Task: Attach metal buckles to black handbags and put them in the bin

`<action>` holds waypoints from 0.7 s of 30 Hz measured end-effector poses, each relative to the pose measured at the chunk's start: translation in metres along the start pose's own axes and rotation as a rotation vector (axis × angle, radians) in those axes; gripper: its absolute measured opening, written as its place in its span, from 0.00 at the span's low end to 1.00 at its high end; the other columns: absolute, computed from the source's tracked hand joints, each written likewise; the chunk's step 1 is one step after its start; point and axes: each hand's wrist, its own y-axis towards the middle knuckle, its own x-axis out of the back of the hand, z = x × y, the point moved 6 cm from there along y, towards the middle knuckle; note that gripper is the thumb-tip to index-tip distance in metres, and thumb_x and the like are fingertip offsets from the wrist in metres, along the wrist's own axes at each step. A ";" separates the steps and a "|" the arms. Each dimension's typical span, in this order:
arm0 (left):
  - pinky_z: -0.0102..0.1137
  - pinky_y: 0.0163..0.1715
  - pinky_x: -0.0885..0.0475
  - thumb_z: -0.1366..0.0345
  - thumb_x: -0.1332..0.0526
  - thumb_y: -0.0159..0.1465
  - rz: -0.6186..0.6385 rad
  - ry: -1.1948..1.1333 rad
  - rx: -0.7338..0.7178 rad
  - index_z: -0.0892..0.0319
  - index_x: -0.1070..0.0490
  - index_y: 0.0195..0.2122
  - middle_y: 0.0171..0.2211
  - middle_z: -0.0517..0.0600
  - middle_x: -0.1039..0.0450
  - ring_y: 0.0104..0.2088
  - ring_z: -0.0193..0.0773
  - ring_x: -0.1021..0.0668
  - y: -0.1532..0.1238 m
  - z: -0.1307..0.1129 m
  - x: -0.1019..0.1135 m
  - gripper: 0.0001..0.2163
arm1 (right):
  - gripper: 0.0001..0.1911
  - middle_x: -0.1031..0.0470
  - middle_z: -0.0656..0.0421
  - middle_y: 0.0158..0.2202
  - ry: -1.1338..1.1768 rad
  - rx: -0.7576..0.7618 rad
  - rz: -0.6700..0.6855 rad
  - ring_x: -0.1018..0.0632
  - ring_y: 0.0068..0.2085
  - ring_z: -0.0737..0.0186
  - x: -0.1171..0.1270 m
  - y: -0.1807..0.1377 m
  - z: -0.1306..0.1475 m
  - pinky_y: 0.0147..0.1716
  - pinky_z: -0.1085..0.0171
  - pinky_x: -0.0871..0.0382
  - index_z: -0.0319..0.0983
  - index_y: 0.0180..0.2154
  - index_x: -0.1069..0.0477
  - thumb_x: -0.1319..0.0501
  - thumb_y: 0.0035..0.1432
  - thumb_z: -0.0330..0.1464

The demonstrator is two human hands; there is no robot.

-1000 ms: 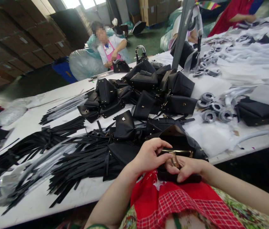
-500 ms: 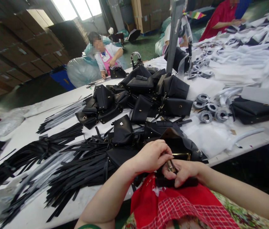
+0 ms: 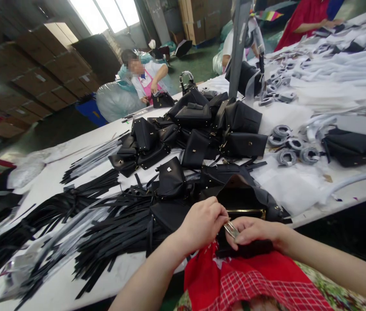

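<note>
A shiny gold-coloured metal fitting (image 3: pixel 231 230) lies slanted between my two hands, close to my red apron. My right hand (image 3: pixel 250 231) is closed around its lower end, thumb on top. At the upper end, my left hand (image 3: pixel 204 220) pinches, its fingertips partly hiding what they touch. Under and behind the hands is an open black handbag (image 3: pixel 244 192), its mouth facing up with a gold zip across it. A dark part of the bag shows below my right hand; how the fitting joins it is hidden.
A heap of black handbags (image 3: pixel 192 114) stands beyond my hands. Bundles of black straps (image 3: pixel 118 242) lie at left. Wrapped coiled handles (image 3: pixel 286 156) and white sheets are at right. A grey post (image 3: pixel 236 56) rises from the table. A co-worker (image 3: pixel 150 80) handles a bag across it.
My left hand has drawn slightly down and left, so more of the metal fitting shows. My right fingers have shifted along it. The whole view has moved a little.
</note>
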 end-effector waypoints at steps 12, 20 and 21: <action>0.27 0.32 0.35 0.65 0.43 0.64 -0.086 -0.512 0.115 0.60 0.33 0.28 0.27 0.47 0.33 0.29 0.33 0.31 -0.028 0.019 0.004 0.08 | 0.20 0.41 0.64 0.23 0.025 0.096 -0.308 0.42 0.25 0.70 0.013 0.000 0.001 0.25 0.67 0.50 0.35 0.28 0.33 0.35 0.51 0.46; 0.25 0.26 0.38 0.57 0.42 0.65 -0.253 -0.777 0.322 0.60 0.34 0.30 0.24 0.44 0.38 0.25 0.29 0.35 -0.019 0.039 -0.009 0.12 | 0.21 0.42 0.66 0.22 -0.053 0.090 -0.202 0.45 0.23 0.71 0.008 0.000 0.002 0.23 0.68 0.52 0.35 0.30 0.35 0.37 0.54 0.47; 0.25 0.24 0.39 0.55 0.43 0.65 -0.223 -0.850 0.327 0.60 0.35 0.32 0.23 0.43 0.38 0.23 0.28 0.35 -0.015 0.036 -0.012 0.13 | 0.21 0.42 0.65 0.23 -0.065 0.091 -0.200 0.44 0.24 0.71 0.008 -0.001 0.001 0.23 0.68 0.51 0.35 0.31 0.35 0.37 0.54 0.48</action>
